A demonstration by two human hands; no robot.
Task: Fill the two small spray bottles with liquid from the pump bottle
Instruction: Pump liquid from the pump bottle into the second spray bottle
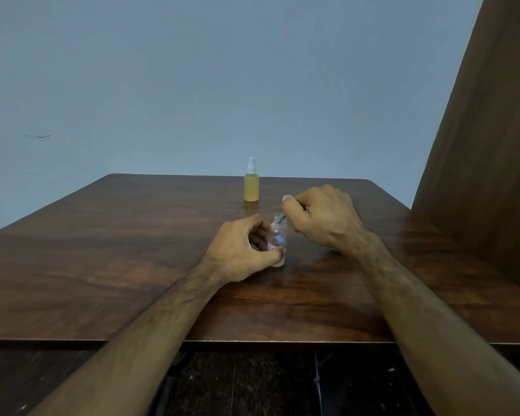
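Wooden table [132,250]: left hand [240,250] grips clear bottle [278,240]; right hand [321,219] curled above its mouth.

A small clear bottle [277,240] is standing upright on the brown wooden table [132,241], a little pale liquid sitting at its bottom. The left hand [243,250] is gripping it from the left side, thumb lying across its label. The right hand [321,219] is curling just above its open neck, pinching something thin there, too small to make out. Further back, a spray bottle [251,184] filled with yellow liquid is standing capped, well apart.
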